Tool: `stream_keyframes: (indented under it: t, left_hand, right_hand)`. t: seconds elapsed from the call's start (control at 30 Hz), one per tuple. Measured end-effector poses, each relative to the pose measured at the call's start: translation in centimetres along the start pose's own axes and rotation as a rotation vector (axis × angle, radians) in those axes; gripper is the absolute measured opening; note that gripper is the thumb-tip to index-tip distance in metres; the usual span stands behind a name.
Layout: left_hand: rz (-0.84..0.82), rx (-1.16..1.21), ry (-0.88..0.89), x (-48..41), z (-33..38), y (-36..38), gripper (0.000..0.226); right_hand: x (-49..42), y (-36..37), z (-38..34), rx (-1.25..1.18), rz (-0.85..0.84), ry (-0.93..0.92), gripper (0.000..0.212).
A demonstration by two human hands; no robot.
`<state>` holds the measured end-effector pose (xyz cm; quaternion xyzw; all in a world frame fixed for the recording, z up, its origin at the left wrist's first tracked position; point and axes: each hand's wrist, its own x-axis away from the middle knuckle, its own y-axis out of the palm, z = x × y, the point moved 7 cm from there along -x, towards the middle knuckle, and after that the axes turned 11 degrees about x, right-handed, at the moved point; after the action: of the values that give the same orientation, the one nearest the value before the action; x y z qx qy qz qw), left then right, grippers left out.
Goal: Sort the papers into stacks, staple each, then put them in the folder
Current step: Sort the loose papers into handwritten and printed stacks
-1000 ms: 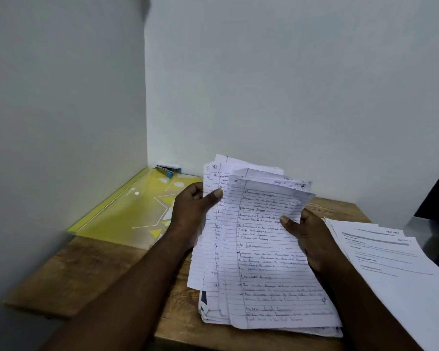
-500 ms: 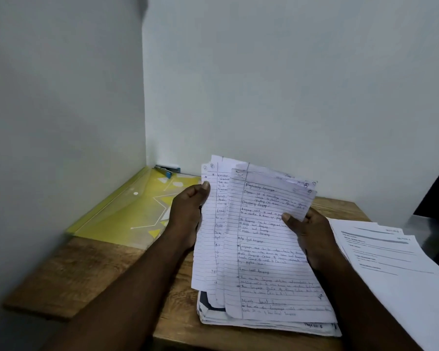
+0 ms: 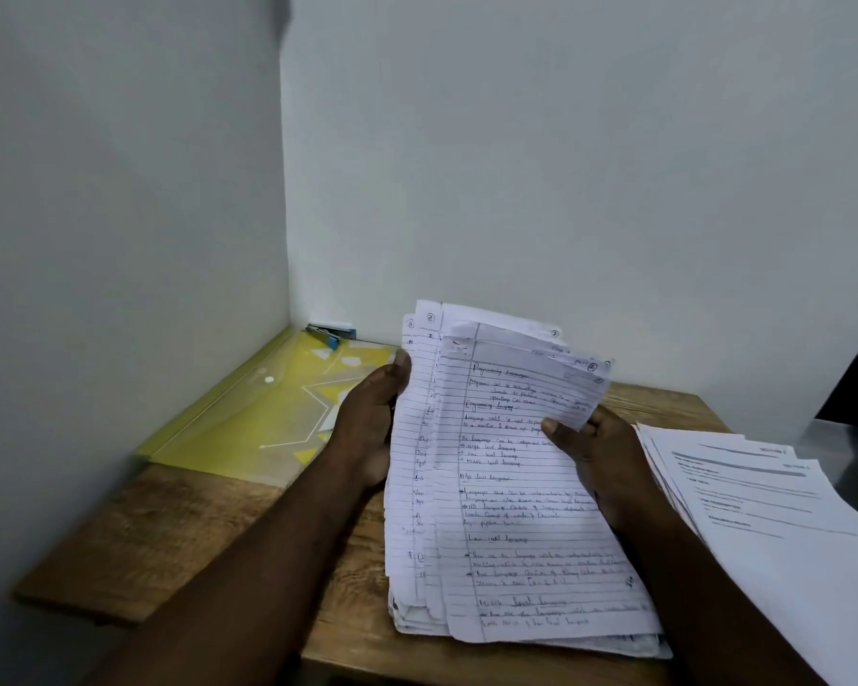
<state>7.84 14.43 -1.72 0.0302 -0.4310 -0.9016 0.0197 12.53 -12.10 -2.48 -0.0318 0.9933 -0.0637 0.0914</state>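
Left hand [image 3: 367, 423] grips the left edge of the fanned handwritten papers [image 3: 516, 527], right hand [image 3: 603, 460] pinches the top sheet's right edge, bundle propped on the wooden surface [image 3: 169, 527]. Sorting is the step, I'd say. Next call: peel that sheet clear and pick its pile, with the printed stack [image 3: 764, 517] lying just right, while yellow folder [image 3: 248, 418] and little blue stapler [image 3: 329, 334] wait in the far-left corner.

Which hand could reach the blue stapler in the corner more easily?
Probably the left hand: it grips the handwritten sheets on the side nearer the stapler, at the yellow folder's back edge. The right hand pinches their far side.
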Motion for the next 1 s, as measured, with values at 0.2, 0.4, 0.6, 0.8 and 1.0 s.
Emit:
stream_keyframes:
  t: [0.2, 0.4, 0.6, 0.8, 1.0]
  left_hand:
    - [0.049, -0.064, 0.108, -0.7, 0.6, -1.0, 0.049]
    - [0.345, -0.534, 0.429, -0.1, 2.4, -1.9, 0.037]
    - [0.285, -0.815, 0.535, -0.2, 2.5, -1.6, 0.021]
    - [0.204, -0.403, 0.214, -1.0, 0.7, -2.2, 0.018]
    - [0.093, -0.399, 0.145, -0.7, -0.1, -1.2, 0.010]
  right_hand:
    - [0.1, -0.9, -0.5, 0.005, 0.099, -0.021, 0.033]
    - [0.6, -1.6, -0.8, -0.010, 0.140, 0.005, 0.034]
    - [0.9, -1.4, -1.3, -0.024, 0.148, -0.011, 0.034]
    - [1.5, -0.7, -2.6, -0.071, 0.136, -0.032, 0.036]
    - [1.4, -0.6, -2.3, -0.071, 0.131, -0.016, 0.032]
